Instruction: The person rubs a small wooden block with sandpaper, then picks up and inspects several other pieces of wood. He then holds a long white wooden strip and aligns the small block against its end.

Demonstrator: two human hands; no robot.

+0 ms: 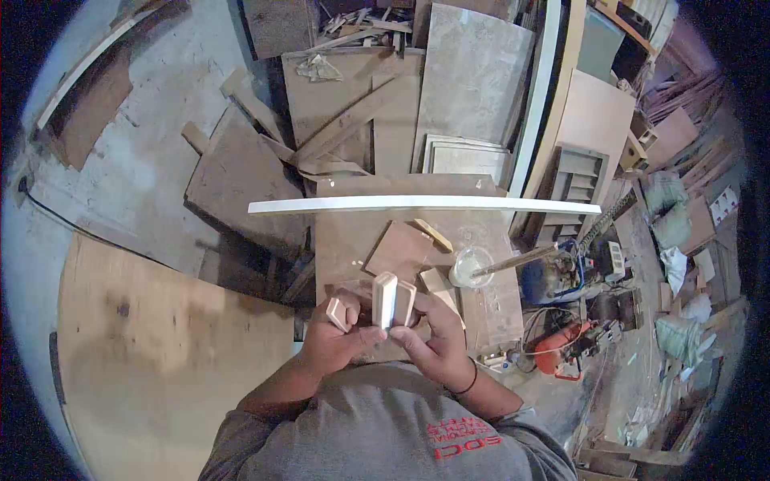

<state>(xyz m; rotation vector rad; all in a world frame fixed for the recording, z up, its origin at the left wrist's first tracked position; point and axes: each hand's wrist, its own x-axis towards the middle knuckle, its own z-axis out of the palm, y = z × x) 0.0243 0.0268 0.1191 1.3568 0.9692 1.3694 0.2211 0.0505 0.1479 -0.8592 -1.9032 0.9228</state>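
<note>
Both hands are raised close together in front of my grey shirt, above the near part of the wooden bench (pixel 345 240). My left hand (pixel 333 345) is closed, with one small wooden piece (pixel 338 314) between its fingers and its thumb against the middle pieces. My right hand (pixel 437 341) is closed on small wooden pieces (pixel 404 303), its thumb at their lower end. Between the hands a pale wooden piece (pixel 384 298) stands upright, with a bright white edge. The hidden fingers behind the pieces cannot be seen.
A long white strip (pixel 425 204) lies across the bench. Beyond my hands are a brown board (pixel 399 248) and a round container (pixel 472 267) with a stick (pixel 517 260). A plywood sheet (pixel 176 337) is at left; a red machine (pixel 560 349) stands at right.
</note>
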